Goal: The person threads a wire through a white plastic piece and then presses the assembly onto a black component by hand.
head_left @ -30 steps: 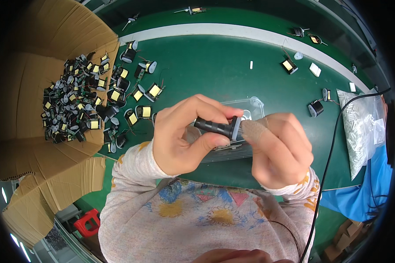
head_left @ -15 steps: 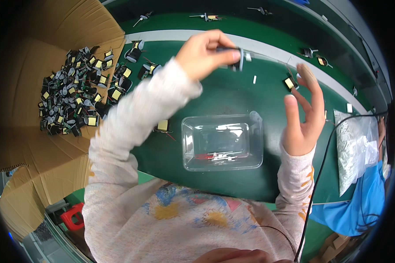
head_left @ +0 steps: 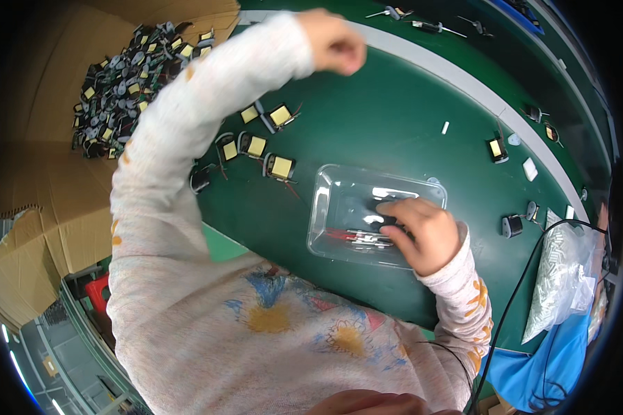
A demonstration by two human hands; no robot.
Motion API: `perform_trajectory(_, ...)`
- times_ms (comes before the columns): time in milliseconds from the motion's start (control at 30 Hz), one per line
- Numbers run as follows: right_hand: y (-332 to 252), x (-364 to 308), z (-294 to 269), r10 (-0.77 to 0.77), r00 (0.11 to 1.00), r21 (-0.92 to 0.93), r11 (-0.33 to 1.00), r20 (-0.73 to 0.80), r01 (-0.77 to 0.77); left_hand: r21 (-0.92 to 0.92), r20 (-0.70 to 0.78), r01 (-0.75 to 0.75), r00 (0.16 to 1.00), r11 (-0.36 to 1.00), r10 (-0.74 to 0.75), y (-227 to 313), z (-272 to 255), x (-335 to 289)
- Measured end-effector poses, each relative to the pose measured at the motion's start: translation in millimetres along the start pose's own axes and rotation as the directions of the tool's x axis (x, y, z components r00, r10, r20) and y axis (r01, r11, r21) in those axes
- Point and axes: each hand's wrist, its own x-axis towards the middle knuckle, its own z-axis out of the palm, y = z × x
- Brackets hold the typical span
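At the far side of the table, my left hand [head_left: 333, 43] is curled over near the pale edge strip, slightly blurred. Whatever its fingers may hold is hidden. My right hand [head_left: 426, 235] reaches over the clear plastic box [head_left: 316, 214], thumb and fingers bent toward each other. Something dark [head_left: 381, 216] shows between them, too unclear to name. Beside the thumb, thin white and red pieces [head_left: 363, 238] lie inside the box. Left of it, several small black-and-grey units with yellow pads [head_left: 282, 167] and thin wires rest on the green table [head_left: 367, 124].
A cardboard box [head_left: 38, 131] heaped with similar units [head_left: 128, 86] stands at the left. More units [head_left: 436, 28] lie on the green strip beyond the pale edge. A bag of small white pieces [head_left: 554, 277] sits at the right, near a black cable [head_left: 509, 297].
My left hand has moved farther away, and the black-and-grey unit no longer shows in it. My right hand has come from the table's right side into the box, its spread fingers now closing. The view has shifted.
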Motion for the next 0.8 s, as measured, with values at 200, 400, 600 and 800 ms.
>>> perform_trajectory(200,-4,4,0,0.025,0.997,-0.052,0.998,-0.078,-0.029,0.602,-0.052,0.126,0.992,0.788,-0.119,-5,52,-107)
perform_trajectory(400,-8,4,10,-0.05,0.998,-0.224,0.973,0.044,0.059,0.459,-0.314,0.057,0.944,0.886,0.102,-16,54,-105)
perform_trajectory(600,-15,3,32,0.035,0.997,-0.435,0.9,0.068,-0.002,-0.559,-0.574,-0.277,0.809,0.781,-0.124,67,61,-71)
perform_trajectory(800,-4,6,29,-0.079,0.997,-0.439,0.896,-0.012,0.066,-0.767,-0.57,-0.503,0.819,0.399,-0.064,82,70,-51)
